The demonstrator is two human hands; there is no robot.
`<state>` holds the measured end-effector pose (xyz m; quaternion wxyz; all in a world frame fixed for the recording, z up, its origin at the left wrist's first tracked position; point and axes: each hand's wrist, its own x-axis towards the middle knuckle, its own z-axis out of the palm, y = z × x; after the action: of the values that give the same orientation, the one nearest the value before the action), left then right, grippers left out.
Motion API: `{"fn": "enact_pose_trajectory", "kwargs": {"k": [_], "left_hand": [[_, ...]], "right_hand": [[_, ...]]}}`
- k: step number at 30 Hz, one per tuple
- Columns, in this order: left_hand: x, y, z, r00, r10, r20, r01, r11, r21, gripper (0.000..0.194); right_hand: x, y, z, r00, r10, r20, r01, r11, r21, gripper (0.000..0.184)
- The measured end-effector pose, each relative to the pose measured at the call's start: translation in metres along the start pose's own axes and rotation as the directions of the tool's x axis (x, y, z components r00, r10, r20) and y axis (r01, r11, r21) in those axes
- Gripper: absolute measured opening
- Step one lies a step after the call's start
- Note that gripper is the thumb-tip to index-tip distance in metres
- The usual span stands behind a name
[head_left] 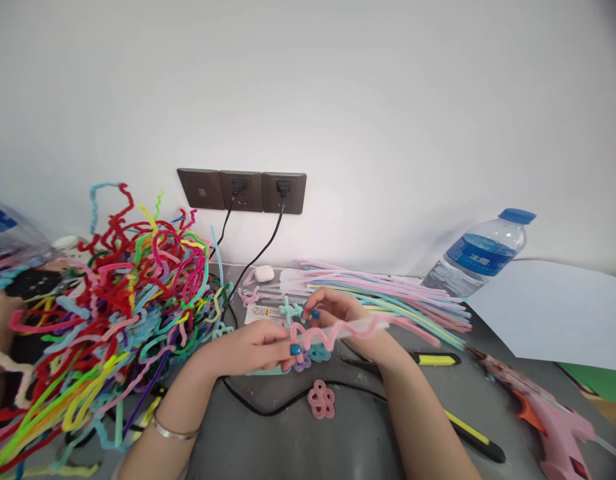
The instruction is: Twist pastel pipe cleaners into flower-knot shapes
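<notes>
Right forearm point(421, 407) nearest, 5 o'clock; left hand point(255, 348) pinches wavy pink pipe cleaner point(329, 342), right hand point(338, 310) half-curled, grip unclear. Likely light, bendy; hold 9-o'clock end.

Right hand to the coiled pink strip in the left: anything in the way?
Nothing visible. The left hand holds one end of the coiled pink strip, which runs in front of the right hand. I can't tell from this view whether they touch. The pink flower lies on the tabletop closer in, outside that gap.
</notes>
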<state>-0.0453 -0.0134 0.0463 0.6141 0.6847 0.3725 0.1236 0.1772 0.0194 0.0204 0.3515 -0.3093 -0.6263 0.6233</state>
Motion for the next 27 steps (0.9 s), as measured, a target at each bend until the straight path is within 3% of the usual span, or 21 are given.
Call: {"fn": "enact_pose_trajectory", "kwargs": {"k": [4,5,7,8,9,10,12,14,19,23,25,27], "left_hand": [[0.004,-0.006,-0.002,0.980,-0.016,-0.201,0.003,0.998,-0.063,0.043],[0.005,-0.008,-0.002,0.970,-0.013,-0.243,-0.001,0.998,-0.059,0.043],[0.007,-0.010,-0.003,0.953,-0.006,-0.303,-0.005,0.999,-0.036,0.044],[0.008,-0.011,-0.003,0.948,-0.004,-0.318,-0.004,1.000,-0.024,0.044],[0.009,-0.011,-0.003,0.946,-0.004,-0.325,0.000,1.000,-0.013,0.043],[0.009,-0.012,-0.003,0.945,-0.003,-0.326,0.002,1.000,-0.004,0.043],[0.010,-0.013,-0.002,0.947,-0.002,-0.320,0.003,1.000,0.004,0.042],[0.012,-0.015,-0.001,0.944,0.006,-0.329,-0.006,1.000,0.000,0.041],[0.014,-0.020,-0.002,0.931,0.004,-0.364,-0.024,0.998,-0.051,0.040],[0.014,-0.016,0.000,0.946,-0.005,-0.324,-0.015,0.998,-0.059,0.041],[0.013,-0.014,0.000,0.951,-0.004,-0.310,-0.023,0.996,-0.084,0.042],[0.013,-0.012,0.000,0.953,-0.013,-0.302,-0.029,0.990,-0.135,0.043]], "right_hand": [[0.001,0.003,-0.011,0.967,-0.049,-0.251,0.008,0.987,-0.162,0.020],[0.001,0.003,-0.013,0.926,-0.094,-0.365,0.032,0.984,-0.174,0.019],[0.001,0.002,-0.017,0.787,-0.218,-0.577,0.128,0.973,-0.193,0.019],[0.000,0.001,-0.019,0.722,-0.271,-0.636,0.179,0.962,-0.207,0.022],[0.000,0.000,-0.019,0.698,-0.302,-0.649,0.212,0.953,-0.216,0.027],[-0.001,-0.001,-0.019,0.715,-0.311,-0.626,0.222,0.950,-0.218,0.032],[-0.001,-0.004,-0.016,0.796,-0.277,-0.538,0.198,0.959,-0.202,0.037],[0.000,-0.006,-0.011,0.844,-0.237,-0.480,0.169,0.969,-0.182,0.033],[0.002,-0.010,0.002,0.895,-0.232,-0.382,0.208,0.973,-0.102,0.032],[0.000,-0.012,0.011,0.991,-0.044,-0.124,0.037,0.998,-0.054,0.036],[0.000,-0.013,0.018,0.999,0.010,-0.034,-0.013,0.997,-0.078,0.032],[0.001,-0.012,0.023,1.000,-0.008,-0.025,0.006,0.996,-0.084,0.025]]}}
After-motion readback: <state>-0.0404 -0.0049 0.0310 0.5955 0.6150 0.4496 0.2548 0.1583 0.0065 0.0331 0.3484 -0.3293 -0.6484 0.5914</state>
